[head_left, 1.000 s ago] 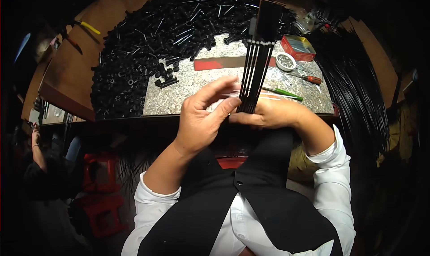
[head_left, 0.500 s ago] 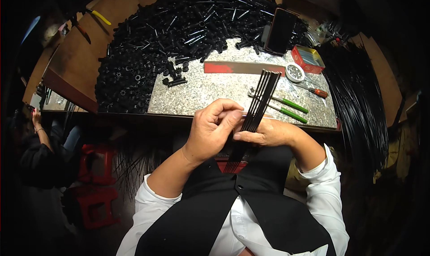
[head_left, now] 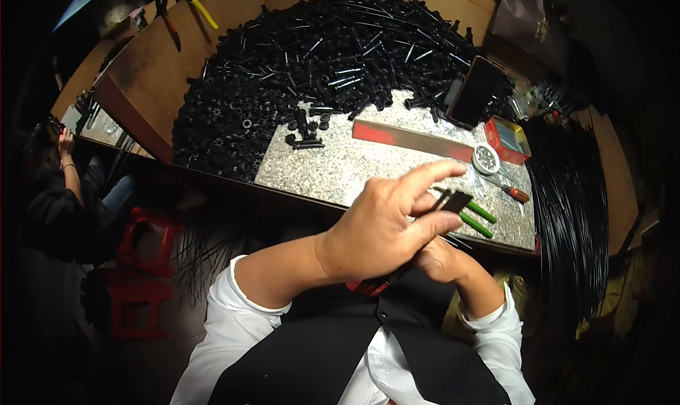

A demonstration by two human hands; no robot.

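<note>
A bundle of thin black rods (head_left: 458,202) stands tilted in front of my body, its upper ends showing between my left thumb and fingers. My left hand (head_left: 386,224) is around the bundle, with the index finger stretched out above the rods and the thumb across them. Lower down, my right hand (head_left: 440,260) is closed about the same bundle, partly covered by the left. Just beyond the hands lie green-handled pliers (head_left: 482,217) on the speckled bench top (head_left: 319,175). My left hand hides most of the rods' length.
Black tubular parts (head_left: 319,58) are heaped at the back. A red-and-brown bar (head_left: 411,141), a dish of small metal pieces (head_left: 486,158), a red tin (head_left: 508,139), a screwdriver (head_left: 516,192) and a phone (head_left: 474,90) stand nearby. Long black rods (head_left: 574,214) hang right. Another person (head_left: 64,192) works left.
My left hand has moved right, over the bundle, and its index finger has stretched out. The rods' upper ends are lower and mostly covered now. The view has shifted, with the bench now slanted.
</note>
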